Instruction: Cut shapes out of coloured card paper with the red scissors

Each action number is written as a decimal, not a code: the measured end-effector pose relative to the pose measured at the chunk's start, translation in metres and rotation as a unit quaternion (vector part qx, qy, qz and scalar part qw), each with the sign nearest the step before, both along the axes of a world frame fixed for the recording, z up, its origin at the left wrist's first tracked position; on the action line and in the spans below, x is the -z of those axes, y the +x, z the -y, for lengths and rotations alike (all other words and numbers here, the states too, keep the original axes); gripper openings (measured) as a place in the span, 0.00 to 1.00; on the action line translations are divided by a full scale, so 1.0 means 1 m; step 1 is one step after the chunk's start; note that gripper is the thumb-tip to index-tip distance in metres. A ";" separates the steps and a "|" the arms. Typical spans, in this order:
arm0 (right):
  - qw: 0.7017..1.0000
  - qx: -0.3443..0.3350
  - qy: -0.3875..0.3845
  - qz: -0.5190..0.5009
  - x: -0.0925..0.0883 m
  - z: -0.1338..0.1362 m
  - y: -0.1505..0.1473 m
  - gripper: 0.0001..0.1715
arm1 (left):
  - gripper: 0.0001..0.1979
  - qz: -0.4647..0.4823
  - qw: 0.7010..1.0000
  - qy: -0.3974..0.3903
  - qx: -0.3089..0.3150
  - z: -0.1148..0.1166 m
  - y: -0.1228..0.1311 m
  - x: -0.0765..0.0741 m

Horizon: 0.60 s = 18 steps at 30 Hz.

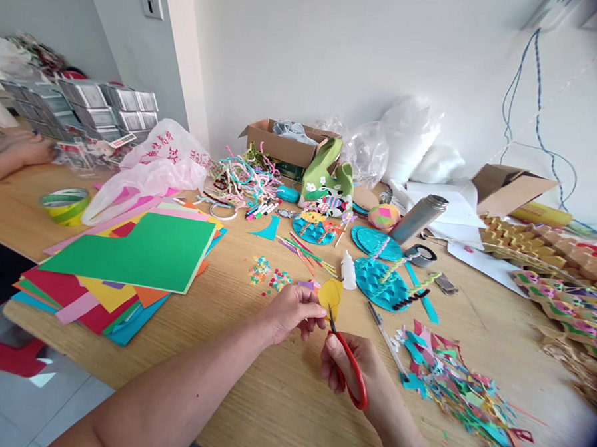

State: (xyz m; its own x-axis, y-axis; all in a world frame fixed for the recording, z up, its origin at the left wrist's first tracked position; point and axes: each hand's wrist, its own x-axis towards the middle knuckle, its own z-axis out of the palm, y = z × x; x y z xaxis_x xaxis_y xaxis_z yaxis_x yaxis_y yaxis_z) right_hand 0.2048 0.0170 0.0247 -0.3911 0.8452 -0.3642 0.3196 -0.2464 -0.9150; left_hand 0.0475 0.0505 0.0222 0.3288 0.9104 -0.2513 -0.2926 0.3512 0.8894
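Between the thumb and fingers of my left hand point(296, 315) is a small piece of yellow paper point(330, 294) with a curved outline drawn on it. My right hand point(353, 370) grips a pair of scissors point(355, 380) with red handles, and their dark blades reach the paper's lower edge. Just beyond the paper stands a white glue bottle point(348, 271). Small piles of coloured paper dots point(279, 280) lie past my left hand. A pen point(387, 335) rests to the right of the scissors, beside a heap of paper scraps point(465, 385).
Coloured paper sheets point(141, 252) are stacked at the left, near a tape roll point(65, 206). Blue painted egg-tray discs point(381, 284), a steel flask point(421, 218) and a pipe-cleaner heap point(245, 181) stand farther back. Another person's hand point(27, 148) is at far left.
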 end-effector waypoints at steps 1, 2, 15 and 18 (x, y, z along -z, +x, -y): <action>1.000 0.001 -0.002 0.002 0.000 0.000 0.000 0.35 | 0.08 -0.001 1.000 -0.001 0.001 0.000 0.000 0.000; 1.000 0.003 -0.004 0.004 -0.001 0.000 -0.001 0.35 | 0.08 -0.001 1.000 -0.002 0.000 0.000 0.000 -0.001; 1.000 0.014 -0.014 0.014 -0.006 0.002 -0.002 0.34 | 0.10 0.005 1.000 -0.004 -0.014 0.001 0.001 0.000; 1.000 0.010 -0.009 0.016 -0.006 0.001 -0.003 0.34 | 0.09 0.005 1.000 -0.004 -0.011 0.001 0.001 0.000</action>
State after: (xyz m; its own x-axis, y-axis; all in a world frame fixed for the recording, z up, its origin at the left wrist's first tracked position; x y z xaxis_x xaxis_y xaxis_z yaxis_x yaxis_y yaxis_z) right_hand 0.2020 0.0161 0.0311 -0.3619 0.8461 -0.3914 0.3425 -0.2698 -0.8999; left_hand 0.0482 0.0499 0.0226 0.3120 0.9153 -0.2548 -0.3096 0.3515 0.8835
